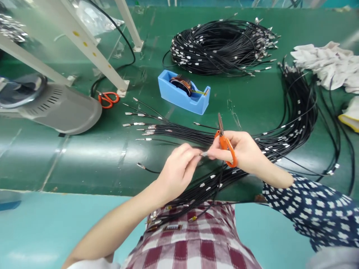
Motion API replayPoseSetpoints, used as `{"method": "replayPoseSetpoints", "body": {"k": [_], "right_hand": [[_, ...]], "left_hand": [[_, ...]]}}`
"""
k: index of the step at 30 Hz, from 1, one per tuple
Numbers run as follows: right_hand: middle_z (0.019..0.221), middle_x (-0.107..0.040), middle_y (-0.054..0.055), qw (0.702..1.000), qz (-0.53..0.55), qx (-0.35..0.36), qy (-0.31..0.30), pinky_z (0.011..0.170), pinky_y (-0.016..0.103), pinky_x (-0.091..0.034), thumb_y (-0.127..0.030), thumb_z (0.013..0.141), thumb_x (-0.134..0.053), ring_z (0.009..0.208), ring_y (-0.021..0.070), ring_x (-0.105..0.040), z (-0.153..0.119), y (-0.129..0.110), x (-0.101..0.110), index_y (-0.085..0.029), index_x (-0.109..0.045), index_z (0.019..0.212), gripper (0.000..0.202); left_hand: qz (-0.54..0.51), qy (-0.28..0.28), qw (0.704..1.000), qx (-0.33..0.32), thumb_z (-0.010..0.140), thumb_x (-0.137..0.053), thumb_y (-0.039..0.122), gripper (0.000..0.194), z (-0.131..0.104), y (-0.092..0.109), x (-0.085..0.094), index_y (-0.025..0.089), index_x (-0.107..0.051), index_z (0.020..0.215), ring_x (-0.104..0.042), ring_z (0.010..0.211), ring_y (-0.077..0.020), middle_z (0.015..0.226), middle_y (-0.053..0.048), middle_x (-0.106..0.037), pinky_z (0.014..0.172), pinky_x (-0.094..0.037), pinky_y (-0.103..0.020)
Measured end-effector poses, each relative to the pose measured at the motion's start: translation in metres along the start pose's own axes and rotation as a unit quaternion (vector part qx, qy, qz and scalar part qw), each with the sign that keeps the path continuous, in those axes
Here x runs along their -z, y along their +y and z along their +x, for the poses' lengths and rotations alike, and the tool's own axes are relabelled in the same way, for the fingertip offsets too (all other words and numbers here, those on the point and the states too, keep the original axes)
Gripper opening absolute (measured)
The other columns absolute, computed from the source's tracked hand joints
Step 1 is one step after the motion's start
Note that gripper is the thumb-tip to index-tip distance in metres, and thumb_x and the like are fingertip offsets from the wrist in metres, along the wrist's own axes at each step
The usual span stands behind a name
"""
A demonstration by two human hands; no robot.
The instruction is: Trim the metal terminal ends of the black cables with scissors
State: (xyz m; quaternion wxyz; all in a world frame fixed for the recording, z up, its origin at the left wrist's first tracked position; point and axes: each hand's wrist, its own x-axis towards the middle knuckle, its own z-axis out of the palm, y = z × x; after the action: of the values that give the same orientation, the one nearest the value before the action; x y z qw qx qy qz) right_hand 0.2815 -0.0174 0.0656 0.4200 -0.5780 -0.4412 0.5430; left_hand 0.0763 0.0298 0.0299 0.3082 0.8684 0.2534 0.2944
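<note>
My left hand (178,168) is closed in a pinch on the tip of a thin cable, with a small pale piece (204,153) showing between my two hands. Orange-handled scissors (223,142) sit in my right hand (245,151), blades pointing up and away. The thumb and fingertip of that same hand also meet at the pale piece. Beneath and behind my hands, a bundle of black cables (179,131) with white-tagged ends stretches across the green table. Another bundle of black cables (207,185) runs over the near edge onto my checked apron.
Behind lies a blue tape dispenser (179,95), with a large cable coil (224,46) beyond. Left are a grey machine (67,108), another pair of orange scissors (108,99) and a white metal frame (95,56). White gloves (328,63) lie at right.
</note>
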Motion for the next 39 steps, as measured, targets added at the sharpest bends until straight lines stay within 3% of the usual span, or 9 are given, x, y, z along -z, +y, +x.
{"method": "replayPoseSetpoints", "body": {"k": [4,11,16,19,21,24,29,32,39], "right_hand": [[0.063,-0.069,0.000,0.999,0.006,-0.047,0.017,0.053,0.023,-0.043,-0.034,0.067,-0.085,0.057,0.0116,-0.059,0.004,0.004,0.003,-0.017,-0.064,0.067,0.026],[0.057,-0.061,-0.003,0.993,0.046,-0.104,-0.004,0.051,0.022,-0.039,-0.034,0.072,-0.080,0.055,0.0099,-0.054,0.007,0.007,0.004,-0.018,-0.063,0.072,0.024],[0.059,-0.059,-0.002,0.992,0.008,-0.125,-0.029,0.050,0.024,-0.037,-0.046,0.073,-0.078,0.054,0.0106,-0.052,0.010,0.013,0.010,-0.018,-0.060,0.071,0.034],[0.061,-0.059,-0.002,0.989,-0.101,-0.098,-0.036,0.054,0.027,-0.039,-0.058,0.075,-0.073,0.053,0.0121,-0.052,0.008,0.017,0.020,-0.019,-0.057,0.070,0.043],[0.063,-0.059,-0.002,0.964,-0.266,-0.008,-0.021,0.065,0.031,-0.041,-0.063,0.076,-0.070,0.058,0.0138,-0.053,0.004,0.015,0.029,-0.019,-0.057,0.072,0.046],[0.069,-0.063,0.000,0.867,-0.481,0.125,-0.033,0.083,0.038,-0.037,-0.066,0.078,-0.067,0.065,0.0151,-0.056,-0.005,0.009,0.041,-0.019,-0.059,0.078,0.047],[0.071,-0.072,0.001,0.760,-0.615,0.199,-0.068,0.092,0.039,-0.035,-0.062,0.088,-0.059,0.060,0.0156,-0.057,-0.011,0.002,0.048,-0.021,-0.062,0.072,0.044],[0.069,-0.074,0.001,0.741,-0.638,0.194,-0.084,0.093,0.040,-0.035,-0.059,0.091,-0.056,0.058,0.0164,-0.058,-0.009,0.001,0.045,-0.022,-0.063,0.069,0.044],[0.064,-0.071,0.000,0.750,-0.629,0.179,-0.098,0.091,0.040,-0.036,-0.055,0.090,-0.059,0.053,0.0153,-0.055,-0.005,-0.003,0.039,-0.022,-0.063,0.064,0.042]], "left_hand": [[0.081,0.011,0.996,-0.029,0.096,-0.051,0.012,0.017,-0.001,-0.008,-0.002,0.015,-0.062,0.109,-0.060,0.093,-0.0219,0.098,-0.010,-0.066,0.083,-0.052,-0.038],[-0.001,0.083,0.994,-0.068,0.095,-0.055,0.010,0.023,0.006,-0.014,-0.015,0.019,-0.061,0.115,-0.063,0.079,-0.0129,0.089,-0.004,-0.066,0.073,-0.054,-0.024],[-0.016,0.056,0.995,-0.079,0.095,-0.056,0.010,0.023,0.009,-0.019,-0.013,0.020,-0.066,0.113,-0.060,0.074,-0.0103,0.084,-0.001,-0.063,0.068,-0.052,-0.021],[-0.020,0.025,0.998,-0.045,0.096,-0.056,0.014,0.018,0.011,-0.019,-0.011,0.019,-0.067,0.109,-0.058,0.071,-0.0109,0.081,-0.001,-0.063,0.067,-0.050,-0.022],[-0.028,-0.001,1.000,-0.011,0.096,-0.056,0.016,0.014,0.013,-0.016,-0.009,0.017,-0.067,0.104,-0.059,0.071,-0.0115,0.080,-0.002,-0.064,0.068,-0.049,-0.024],[-0.042,-0.039,0.998,0.031,0.096,-0.055,0.016,0.012,0.016,-0.012,-0.006,0.017,-0.067,0.099,-0.062,0.073,-0.0126,0.083,-0.002,-0.068,0.072,-0.048,-0.026],[-0.059,-0.075,0.991,0.089,0.095,-0.057,0.018,0.010,0.017,-0.009,-0.004,0.019,-0.067,0.094,-0.064,0.074,-0.0139,0.084,-0.001,-0.071,0.071,-0.047,-0.027],[-0.066,-0.077,0.989,0.106,0.095,-0.057,0.021,0.011,0.016,-0.008,-0.004,0.019,-0.067,0.094,-0.065,0.074,-0.0146,0.085,-0.002,-0.072,0.068,-0.046,-0.027],[-0.072,-0.075,0.989,0.106,0.095,-0.057,0.023,0.011,0.014,-0.006,-0.004,0.019,-0.068,0.093,-0.064,0.073,-0.0145,0.084,-0.002,-0.072,0.067,-0.046,-0.027]]}}
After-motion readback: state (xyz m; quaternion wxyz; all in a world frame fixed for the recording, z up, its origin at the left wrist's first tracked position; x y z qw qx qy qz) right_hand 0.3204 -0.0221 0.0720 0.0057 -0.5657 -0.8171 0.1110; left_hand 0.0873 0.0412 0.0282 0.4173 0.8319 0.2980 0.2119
